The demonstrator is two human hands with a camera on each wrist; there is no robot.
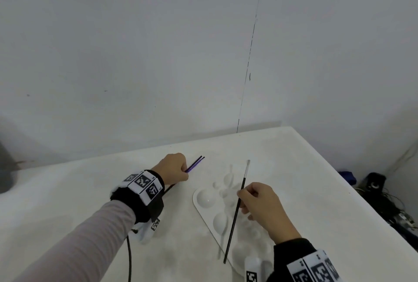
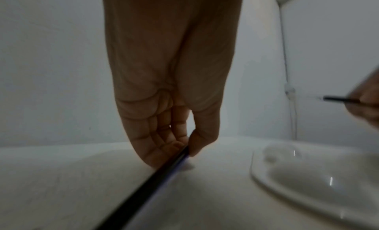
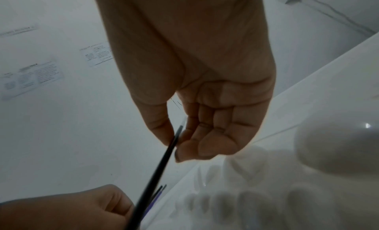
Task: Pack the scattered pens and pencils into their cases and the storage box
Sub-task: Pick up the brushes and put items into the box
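Note:
My left hand (image 1: 175, 169) grips two thin sticks, one black and one purple (image 1: 194, 164), low over the white table (image 1: 79, 191); their tips jut past my knuckles toward the wall. In the left wrist view the thumb and fingers (image 2: 184, 146) pinch these sticks (image 2: 147, 184). My right hand (image 1: 255, 200) pinches a long black paintbrush (image 1: 236, 211) above a white paint palette (image 1: 207, 198), bristle end pointing away. The right wrist view shows the thumb and forefinger (image 3: 174, 141) closed on the brush handle (image 3: 157, 173). No case or storage box is in view.
The palette covers the table's middle right. A white wall stands close behind the table. A dark cable (image 1: 129, 257) hangs from my left wrist band. Speakers and wires (image 1: 375, 184) lie on the floor past the table's right edge.

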